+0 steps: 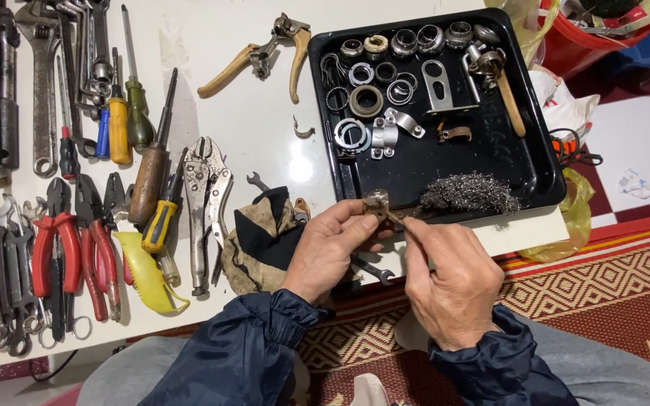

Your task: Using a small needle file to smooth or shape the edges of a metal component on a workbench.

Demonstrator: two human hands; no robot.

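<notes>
We pinch the small rusty metal fitting (377,204) in our left hand (332,244); our right hand (449,274), fingers closed, should work it steadily above the white bench (265,113).

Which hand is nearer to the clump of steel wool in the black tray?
Right. The right hand is just below the steel wool, slightly left of it; the left hand is farther left.

- I see a black tray (520,177) w/ rings, brackets, steel wool (466,193)
- Locking pliers (206,203), red pliers (58,244), screwdrivers (126,105) on white tabletop (250,120)
- Dirty rag (261,240) nr the edge
- Red bucket (581,37) off to the side
</notes>
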